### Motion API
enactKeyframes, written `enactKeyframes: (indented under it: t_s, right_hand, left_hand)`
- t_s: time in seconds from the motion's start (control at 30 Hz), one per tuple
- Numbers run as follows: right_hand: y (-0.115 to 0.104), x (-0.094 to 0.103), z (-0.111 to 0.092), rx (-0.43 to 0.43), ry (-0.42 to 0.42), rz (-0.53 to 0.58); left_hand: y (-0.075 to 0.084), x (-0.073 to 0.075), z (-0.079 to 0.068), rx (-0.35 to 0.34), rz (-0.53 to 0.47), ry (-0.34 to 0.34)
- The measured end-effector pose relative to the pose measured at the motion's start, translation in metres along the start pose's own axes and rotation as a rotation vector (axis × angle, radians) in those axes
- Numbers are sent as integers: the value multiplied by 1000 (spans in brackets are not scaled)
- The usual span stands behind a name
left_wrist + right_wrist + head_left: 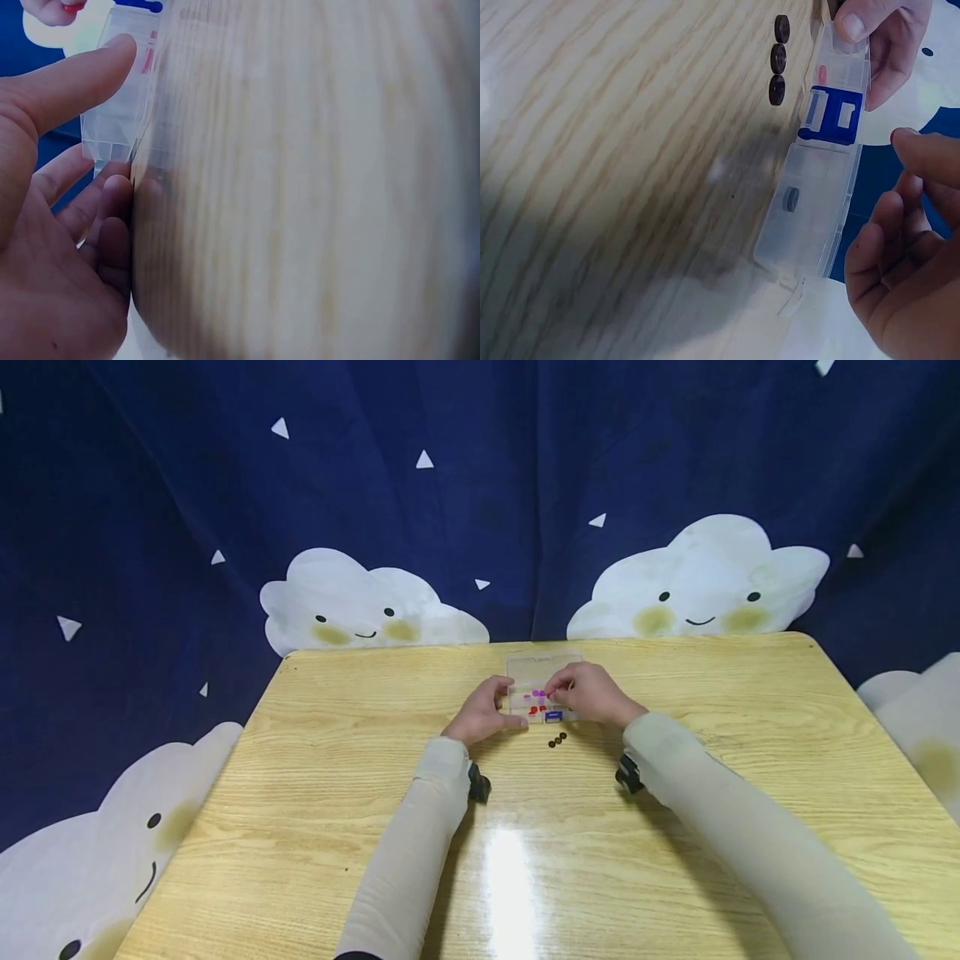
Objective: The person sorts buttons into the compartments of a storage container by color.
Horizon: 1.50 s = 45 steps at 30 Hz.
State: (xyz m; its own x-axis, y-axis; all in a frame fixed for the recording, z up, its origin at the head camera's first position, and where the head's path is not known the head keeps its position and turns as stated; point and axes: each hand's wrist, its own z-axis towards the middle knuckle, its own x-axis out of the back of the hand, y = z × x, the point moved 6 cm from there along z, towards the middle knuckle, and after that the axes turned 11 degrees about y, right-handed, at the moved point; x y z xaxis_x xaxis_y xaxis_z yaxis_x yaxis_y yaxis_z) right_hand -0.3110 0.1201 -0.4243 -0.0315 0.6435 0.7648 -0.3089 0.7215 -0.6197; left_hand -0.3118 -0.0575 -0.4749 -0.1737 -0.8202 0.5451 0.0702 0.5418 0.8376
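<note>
A clear plastic compartment box (pixel 517 702) with a blue latch (pixel 832 116) lies with its lid raised at the back. My left hand (pixel 483 708) grips the box's left end, thumb at the front corner and fingers round the side. Above the compartments, my right hand (pixel 588 692) pinches a small red piece (pixel 893 136) between thumb and forefinger. Purple pieces (pixel 538 693) and red pieces (pixel 534 710) sit inside the box. Through the front wall a dark round button (pixel 791 199) shows in the compartment beside the latch.
Three dark brown buttons (pixel 778 58) stand in a row on the wooden table (pixel 360 735), just in front of the box. A dark blue curtain (pixel 480 485) with white clouds hangs behind the table's far edge.
</note>
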Motion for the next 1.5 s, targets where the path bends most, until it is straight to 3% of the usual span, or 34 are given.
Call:
enactKeyframes:
  t_s: [0.7, 1.5]
  right_hand:
    - [1, -15, 7, -35, -43, 17]
    - [-7, -18, 8, 18, -69, 25]
  left_hand:
    - [-4, -1, 3, 4, 10, 10]
    - [-4, -1, 2, 0, 39, 5]
